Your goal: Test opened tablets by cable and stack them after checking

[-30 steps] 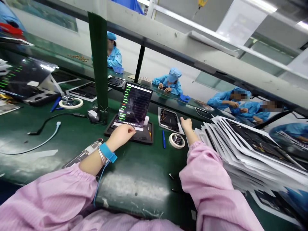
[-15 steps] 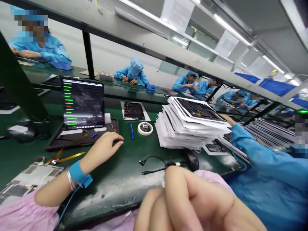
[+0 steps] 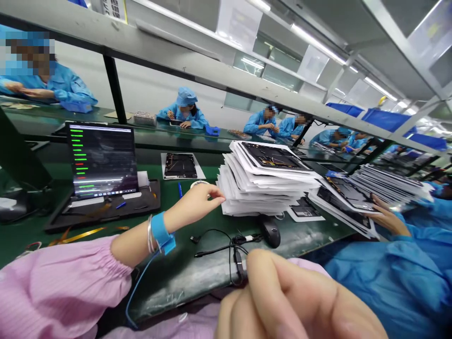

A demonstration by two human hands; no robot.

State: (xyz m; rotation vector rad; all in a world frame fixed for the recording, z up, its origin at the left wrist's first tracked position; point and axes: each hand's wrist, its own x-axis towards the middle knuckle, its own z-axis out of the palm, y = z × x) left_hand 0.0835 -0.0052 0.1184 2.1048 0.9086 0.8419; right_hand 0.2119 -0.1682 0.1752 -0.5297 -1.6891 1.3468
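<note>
My left hand [image 3: 197, 202], with a blue wrist strap [image 3: 163, 233] and bangles, reaches over the green bench. Its thumb and fingers are apart and hold nothing. The fingertips are close to the left side of a tall stack of white sheets [image 3: 261, 197], topped by a dark device panel [image 3: 273, 155]; whether they touch is unclear. Behind that hand, a roll of white tape [image 3: 199, 183] is partly covered. My right hand [image 3: 289, 296] is large in the foreground with fingers curled closed; anything inside them is hidden. Black cables [image 3: 231, 249] lie just beyond it.
An open laptop-like screen [image 3: 104, 160] stands at left on a dark base. A blue pen [image 3: 180, 190], another panel [image 3: 181, 165] and a black mouse [image 3: 270, 230] lie on the bench. At right, a co-worker's hand [image 3: 386, 216] holds a panel [image 3: 353, 192] on white sheets.
My left hand has moved right, from beside the screen to the stack's left side. My right hand stays curled. The co-worker's hand now grips a panel at right. The view has shifted slightly.
</note>
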